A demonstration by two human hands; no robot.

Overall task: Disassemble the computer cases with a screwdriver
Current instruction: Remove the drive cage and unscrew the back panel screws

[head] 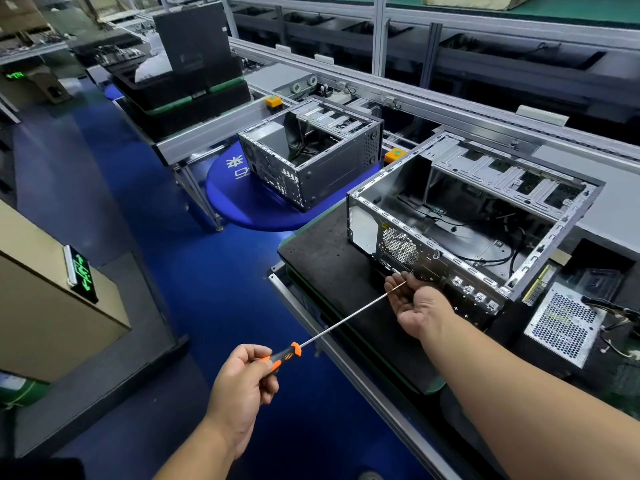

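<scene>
Already the near computer case (464, 216) on the black surface (332, 265) stands open and largely gutted. The left hand (242, 386) grips the screwdriver (332, 327); the right hand (415, 303), loosely open, seemingly guides its tip toward a rear-panel screw.
</scene>
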